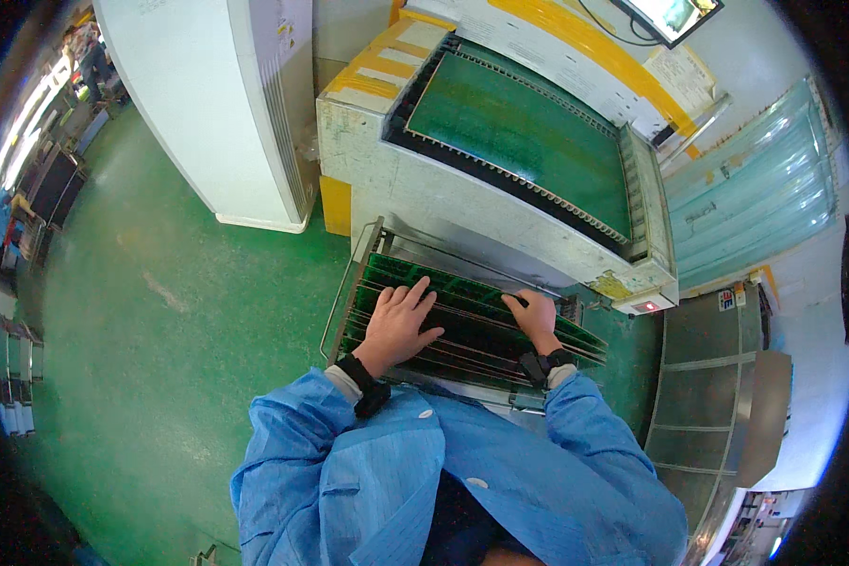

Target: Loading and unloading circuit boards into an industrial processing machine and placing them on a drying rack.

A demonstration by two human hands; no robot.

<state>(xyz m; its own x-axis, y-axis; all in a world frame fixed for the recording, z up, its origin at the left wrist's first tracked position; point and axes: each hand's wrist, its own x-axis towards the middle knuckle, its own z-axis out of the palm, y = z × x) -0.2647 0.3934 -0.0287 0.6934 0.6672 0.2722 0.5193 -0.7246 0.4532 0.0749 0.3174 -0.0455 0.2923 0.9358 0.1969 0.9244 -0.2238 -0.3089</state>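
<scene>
Several thin green circuit boards (462,295) stand on edge, side by side, in a metal rack (357,274) in front of me. Over the left part of the row lies my left hand (398,327), its fingers spread and resting on the top edges of the boards. My right hand (535,317) is at the right part of the row, fingers bent and closed on the upper edge of a far board. Its fingertips are partly hidden. Each wrist wears a black band.
Behind the rack stands a pale machine (500,193) with a large green board (524,137) flat in its top opening. A white cabinet (203,104) rises at the far left. Grey metal shelving (698,396) stands at right. Green floor (160,340) spreads left.
</scene>
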